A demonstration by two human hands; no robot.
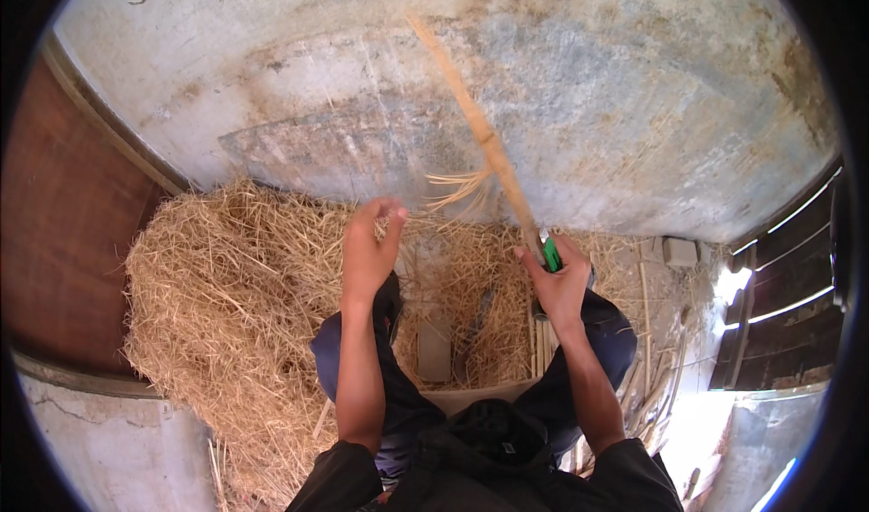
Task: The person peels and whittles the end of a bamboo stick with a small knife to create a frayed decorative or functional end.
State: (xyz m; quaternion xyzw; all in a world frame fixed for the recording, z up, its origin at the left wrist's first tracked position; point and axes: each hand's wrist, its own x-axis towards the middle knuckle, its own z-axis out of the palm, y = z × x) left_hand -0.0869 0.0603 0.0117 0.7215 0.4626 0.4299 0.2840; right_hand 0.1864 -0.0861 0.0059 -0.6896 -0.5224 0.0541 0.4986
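Note:
My right hand (561, 281) is closed around a green-handled cutter knife (551, 253) and the lower end of a long bamboo strip (489, 141). The strip slants up and to the left in front of the wall. A tuft of thin shavings (462, 186) curls off its left side, still attached near the middle. My left hand (369, 245) is raised to the left of the strip, apart from it. Its fingers are bent and slightly blurred, with a gap between thumb and fingertips and nothing visible between them.
A large heap of straw-like shavings (235, 286) covers the floor on the left and under my hands. Ahead stands a stained plaster wall (597, 105). A brick-like block (433, 354) lies between my legs, another block (679, 252) by the wall. Loose sticks (647, 331) lie on the right.

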